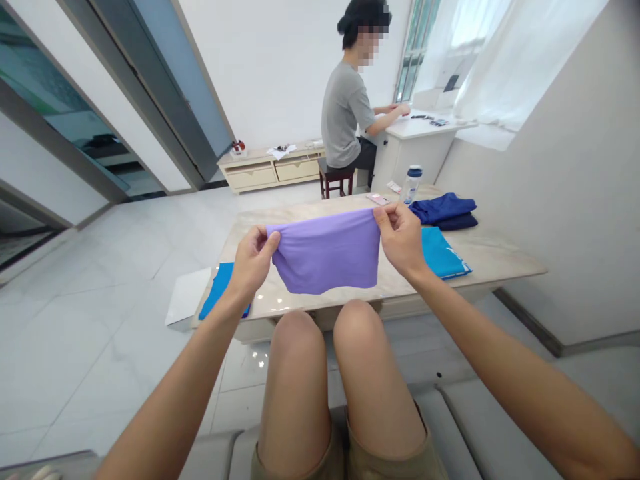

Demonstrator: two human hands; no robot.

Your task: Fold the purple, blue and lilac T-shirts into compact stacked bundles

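Note:
A purple piece of cloth point(330, 253), perhaps a folded garment, hangs stretched between my two hands above the low table. My left hand point(253, 257) pinches its upper left corner. At the upper right corner, my right hand point(401, 239) grips it between thumb and fingers. The lower edge of the cloth droops freely over the table's near side. Beneath my left hand lies a blue cloth point(219, 288) on the table. A bright blue folded garment point(443, 253) with white print is just beyond my right wrist.
The marble-topped table point(500, 260) also bears dark blue folded clothes point(444, 210), a clear bottle point(412, 184) and a pink card-like item point(379, 199). Farther back, a person in a grey shirt point(344, 110) sits on a stool at a white desk point(420, 128), beside a low cabinet point(250, 177).

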